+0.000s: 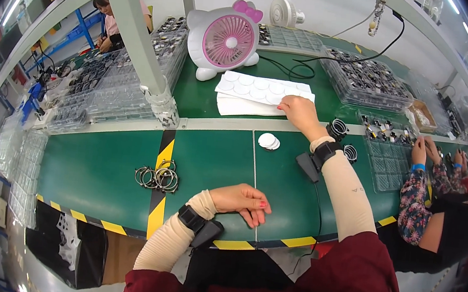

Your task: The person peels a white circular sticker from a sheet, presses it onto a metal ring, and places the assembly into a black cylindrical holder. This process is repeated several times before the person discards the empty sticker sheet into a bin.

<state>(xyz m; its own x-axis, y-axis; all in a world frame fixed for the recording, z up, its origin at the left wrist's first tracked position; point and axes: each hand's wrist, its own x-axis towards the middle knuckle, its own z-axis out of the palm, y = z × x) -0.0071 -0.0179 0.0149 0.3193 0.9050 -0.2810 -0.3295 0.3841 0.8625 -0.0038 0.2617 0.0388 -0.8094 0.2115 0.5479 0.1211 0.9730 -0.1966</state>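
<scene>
My right hand (301,114) reaches to the far side of the bench, thumb and forefinger pinched at the right part of a white sheet with round cut-outs (246,87). More white sheets (235,107) lie beneath it. My left hand (241,201) hovers over or rests on the green bench near its front edge, fingers loosely bent and apart, holding nothing. Between the hands and the sheets lies a small pile of white discs (268,141). Several thin metal rings (156,176) are heaped left of my left hand. Black rings (337,129) stand beside my right wrist.
A pink-and-white fan (227,40) stands behind the sheets. Clear trays of small parts (363,77) are stacked at the back right, with another tray (385,157) on the bench. A co-worker's hands (425,149) work at the right. A shelf post (135,25) rises at the left.
</scene>
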